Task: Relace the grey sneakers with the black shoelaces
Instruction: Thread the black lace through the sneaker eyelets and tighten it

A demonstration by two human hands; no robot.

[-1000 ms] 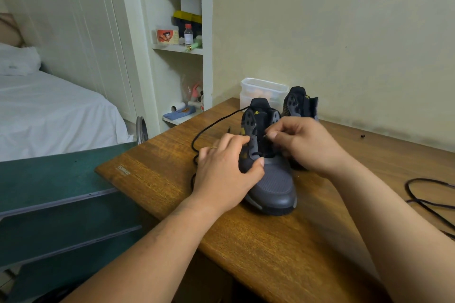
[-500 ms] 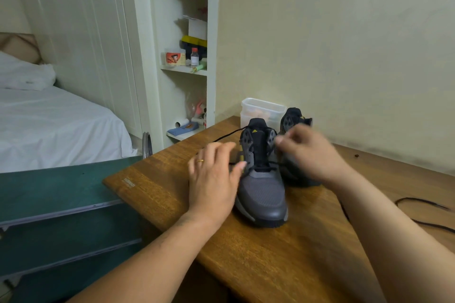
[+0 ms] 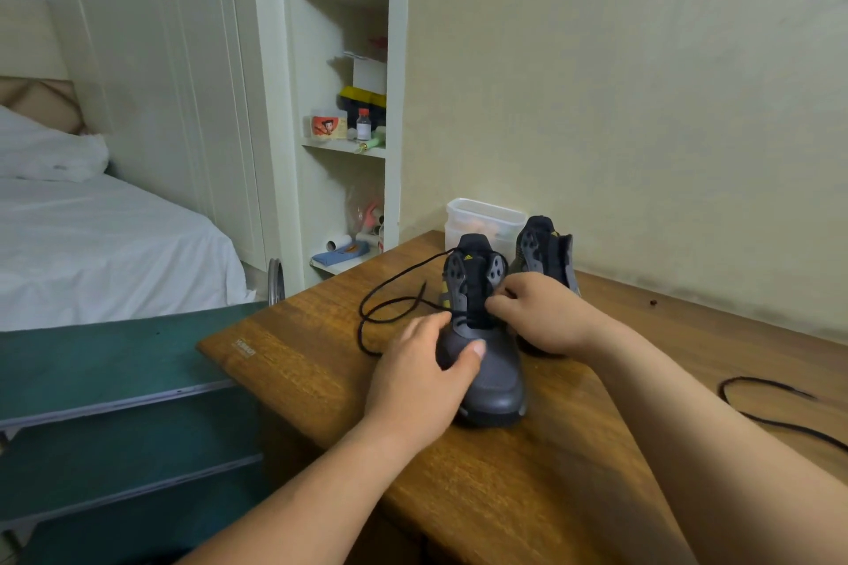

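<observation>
Sitting toward the far edge of the brown wooden table [image 3: 527,495], the front grey mesh sneaker [image 3: 498,376] looks laced only low down; the rear grey sneaker [image 3: 543,252] seems bare. The left hand [image 3: 422,381] grips the front toe, the right hand [image 3: 541,317] pinches the black shoelace [image 3: 390,284], and a spare black lace [image 3: 771,404] waits near the right edge.

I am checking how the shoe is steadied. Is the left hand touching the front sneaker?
Touching. The head view shows the left hand holding the toe of the front sneaker, with the thumb lying across its top.
</observation>
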